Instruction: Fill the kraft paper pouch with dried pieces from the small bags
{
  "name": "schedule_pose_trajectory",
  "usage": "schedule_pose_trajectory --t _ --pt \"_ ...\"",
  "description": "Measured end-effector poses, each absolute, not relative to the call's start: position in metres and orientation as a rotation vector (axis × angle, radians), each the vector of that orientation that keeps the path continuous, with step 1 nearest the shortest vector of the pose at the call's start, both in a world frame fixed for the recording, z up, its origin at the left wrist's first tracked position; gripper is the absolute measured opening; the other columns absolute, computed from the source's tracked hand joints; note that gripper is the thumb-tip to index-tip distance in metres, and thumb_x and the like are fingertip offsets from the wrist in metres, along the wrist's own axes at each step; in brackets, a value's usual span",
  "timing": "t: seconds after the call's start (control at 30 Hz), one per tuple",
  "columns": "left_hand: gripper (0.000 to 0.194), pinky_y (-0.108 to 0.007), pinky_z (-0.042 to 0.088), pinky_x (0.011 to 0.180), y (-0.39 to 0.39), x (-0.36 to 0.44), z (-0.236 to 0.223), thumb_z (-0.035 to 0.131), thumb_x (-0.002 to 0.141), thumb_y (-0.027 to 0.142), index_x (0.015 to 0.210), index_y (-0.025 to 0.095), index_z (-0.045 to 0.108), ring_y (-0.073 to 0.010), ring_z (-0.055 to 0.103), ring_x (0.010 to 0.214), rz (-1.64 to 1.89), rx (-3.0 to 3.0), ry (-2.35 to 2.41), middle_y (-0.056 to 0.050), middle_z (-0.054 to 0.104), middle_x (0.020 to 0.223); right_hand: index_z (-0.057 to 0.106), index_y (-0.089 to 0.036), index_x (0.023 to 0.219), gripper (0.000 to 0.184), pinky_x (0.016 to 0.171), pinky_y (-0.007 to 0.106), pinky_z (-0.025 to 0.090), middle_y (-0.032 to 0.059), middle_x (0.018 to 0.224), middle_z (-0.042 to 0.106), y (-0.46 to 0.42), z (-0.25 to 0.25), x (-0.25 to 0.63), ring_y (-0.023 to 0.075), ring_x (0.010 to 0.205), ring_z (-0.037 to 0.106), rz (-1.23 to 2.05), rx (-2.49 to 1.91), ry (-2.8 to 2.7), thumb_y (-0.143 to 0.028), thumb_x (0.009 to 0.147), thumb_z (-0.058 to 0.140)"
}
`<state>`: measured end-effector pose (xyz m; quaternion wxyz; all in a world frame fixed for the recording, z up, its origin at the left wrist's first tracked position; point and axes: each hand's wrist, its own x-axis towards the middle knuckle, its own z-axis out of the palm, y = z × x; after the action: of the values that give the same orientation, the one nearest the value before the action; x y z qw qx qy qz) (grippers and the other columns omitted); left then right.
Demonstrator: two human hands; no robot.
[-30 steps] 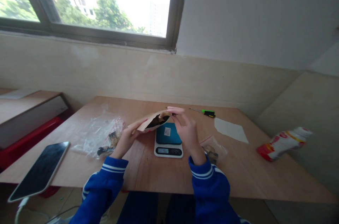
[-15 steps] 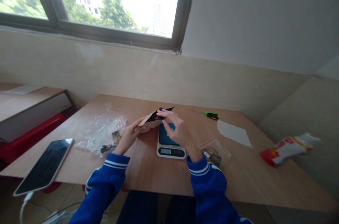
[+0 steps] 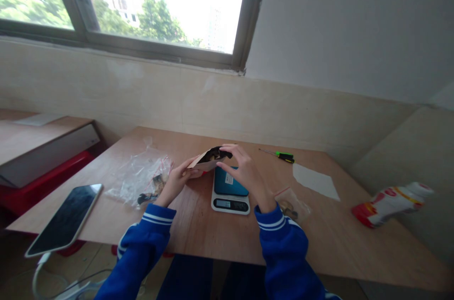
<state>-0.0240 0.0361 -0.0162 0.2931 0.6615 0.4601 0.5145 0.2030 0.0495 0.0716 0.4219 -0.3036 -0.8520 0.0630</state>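
My left hand [image 3: 175, 181] is closed around the left end of an open paper pouch [image 3: 205, 166], pale outside and dark inside. Brownish pieces show in its mouth, too small to name. At the pouch's right end, the thumb and fingers of my right hand [image 3: 244, 167] curl about something dark [image 3: 226, 153]; whether it is a loose piece or the pouch's edge I cannot tell. Below the pouch and between my hands lies a white kitchen scale [image 3: 217, 206] with a blue-green top and a small lit display. My right hand hovers over the scale's right side.
Left of my hands lie crumpled clear bags [image 3: 131, 177] with dark pieces, and a phone [image 3: 65, 219] overhanging the table edge on a cable. Rightward are a zip bag [image 3: 296, 205], a screwdriver [image 3: 280, 155], white paper [image 3: 315, 181] and a bottle [image 3: 390, 204] lying tilted.
My right hand has shifted slightly right and its fingers have drawn back from over the pouch's mouth, showing more of the inside. The left hand keeps its hold.
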Motion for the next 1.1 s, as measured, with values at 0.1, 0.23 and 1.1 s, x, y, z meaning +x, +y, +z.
schedule_pose_trajectory --t 0.1,0.23,1.1 --pt "0.045 -0.037 0.053 0.091 0.037 -0.024 -0.017 0.051 0.085 0.032 0.127 0.017 0.057 -0.0232 0.065 0.104 1.368 1.738 1.195 -0.009 0.066 0.122 0.062 -0.022 0.111 0.023 0.095 0.038 0.048 0.0078 0.11 0.062 0.054 0.071 0.208 0.0217 0.107 0.058 0.201 -0.734 -2.157 -0.022 0.088 0.058" --pt "0.044 -0.038 0.051 0.093 0.036 -0.025 -0.015 0.052 0.084 0.032 0.125 0.016 0.058 -0.0238 0.064 0.106 1.374 1.731 1.204 -0.009 0.066 0.121 0.068 -0.022 0.101 0.022 0.09 0.034 0.05 0.0065 0.105 0.066 0.064 0.078 0.215 0.0195 0.101 0.062 0.302 -0.702 -2.165 -0.014 0.089 0.052" --pt "0.045 -0.041 0.045 0.102 0.029 -0.02 -0.013 0.053 0.083 0.028 0.127 0.018 0.058 -0.0256 0.057 0.118 1.329 1.765 1.157 -0.008 0.061 0.129 0.071 -0.028 0.103 0.019 0.091 0.038 0.047 0.0053 0.102 0.064 0.081 0.077 0.219 0.0217 0.1 0.059 0.102 -0.812 -2.02 -0.025 0.09 0.056"
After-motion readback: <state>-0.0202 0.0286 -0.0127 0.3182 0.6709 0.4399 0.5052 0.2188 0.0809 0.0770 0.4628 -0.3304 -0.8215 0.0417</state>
